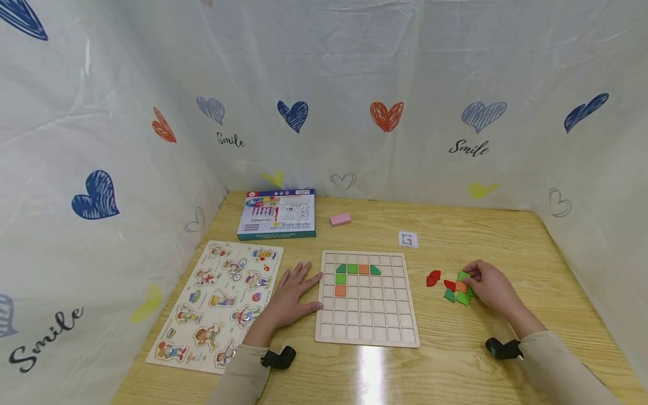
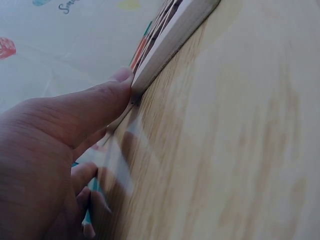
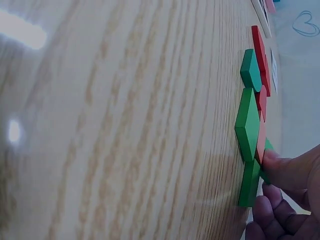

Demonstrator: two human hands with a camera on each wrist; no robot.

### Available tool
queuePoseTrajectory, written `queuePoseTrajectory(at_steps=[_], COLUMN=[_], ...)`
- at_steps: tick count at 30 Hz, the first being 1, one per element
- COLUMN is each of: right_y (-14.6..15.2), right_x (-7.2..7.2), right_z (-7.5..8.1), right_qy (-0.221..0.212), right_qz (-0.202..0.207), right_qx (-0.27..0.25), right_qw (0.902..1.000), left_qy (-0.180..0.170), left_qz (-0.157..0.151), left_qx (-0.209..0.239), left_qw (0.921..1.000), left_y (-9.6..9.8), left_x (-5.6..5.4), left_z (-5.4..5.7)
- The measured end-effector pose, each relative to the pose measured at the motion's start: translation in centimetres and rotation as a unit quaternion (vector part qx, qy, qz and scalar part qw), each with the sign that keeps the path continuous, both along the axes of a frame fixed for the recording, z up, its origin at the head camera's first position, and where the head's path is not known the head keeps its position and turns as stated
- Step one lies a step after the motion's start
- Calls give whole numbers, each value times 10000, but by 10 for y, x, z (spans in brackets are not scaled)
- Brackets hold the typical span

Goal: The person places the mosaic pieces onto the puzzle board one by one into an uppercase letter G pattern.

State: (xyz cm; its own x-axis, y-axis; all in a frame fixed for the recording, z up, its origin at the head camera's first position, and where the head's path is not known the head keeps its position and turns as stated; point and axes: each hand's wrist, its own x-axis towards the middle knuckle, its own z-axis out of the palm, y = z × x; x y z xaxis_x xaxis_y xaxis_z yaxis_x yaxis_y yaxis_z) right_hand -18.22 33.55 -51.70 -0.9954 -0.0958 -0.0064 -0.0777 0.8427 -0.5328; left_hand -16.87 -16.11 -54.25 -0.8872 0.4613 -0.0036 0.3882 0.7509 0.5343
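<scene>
My left hand (image 1: 291, 298) lies spread on the table, with thumb and index fingertip against the left edge of a wooden grid board (image 1: 367, 336). In the left wrist view the thumb (image 2: 107, 95) touches the board's side. Green and orange squares and green rounded pieces form a bent line at the board's upper left. My right hand (image 1: 491, 287) is over a small pile of tiles, thumb and finger pinching a green tile (image 1: 462, 275). Beside it are an orange tile (image 1: 461, 287), other green tiles (image 3: 247, 125) and red pieces (image 1: 433, 275). The right fingertips are partly hidden.
A picture puzzle board (image 1: 202, 304) lies left, partly under the left forearm. Behind are a flat box (image 1: 277, 216), a pink block (image 1: 340, 219) and a small pattern card (image 1: 408, 239). White printed curtains (image 1: 329, 67) enclose the table.
</scene>
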Motion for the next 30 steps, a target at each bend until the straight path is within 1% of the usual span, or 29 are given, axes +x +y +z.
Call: queuePoseTrajectory(at_steps=[4,11,15,18,22,30], right_y=[-1,-2,-5,-11,-27,-77], right_x=[0,-1,-1,0,2,3], right_z=[-1,-5,-6,-4,2,13], right_qy=[94,418,499,515,496,169], right_qz=[-22,-103,-197,-221,-162,271], right_qx=[-19,-6,-119,-300,-543,-1162], right_qw=[10000,9991,9985,9980,9972,9927], left_qy=[-2,46,56,122,208,31], left_qz=[-1,-9,-32,-79,-109,-36], left_qx=[11,-8,-25,40,113,-16], left_qw=[10000,10000,10000,9999,9997,10000], left_y=[0,-1,-1,0,1,-1], left_x=[0,-1,-2,-1,-1,-2], left_z=[0,-2,-4,-5,-5,-4])
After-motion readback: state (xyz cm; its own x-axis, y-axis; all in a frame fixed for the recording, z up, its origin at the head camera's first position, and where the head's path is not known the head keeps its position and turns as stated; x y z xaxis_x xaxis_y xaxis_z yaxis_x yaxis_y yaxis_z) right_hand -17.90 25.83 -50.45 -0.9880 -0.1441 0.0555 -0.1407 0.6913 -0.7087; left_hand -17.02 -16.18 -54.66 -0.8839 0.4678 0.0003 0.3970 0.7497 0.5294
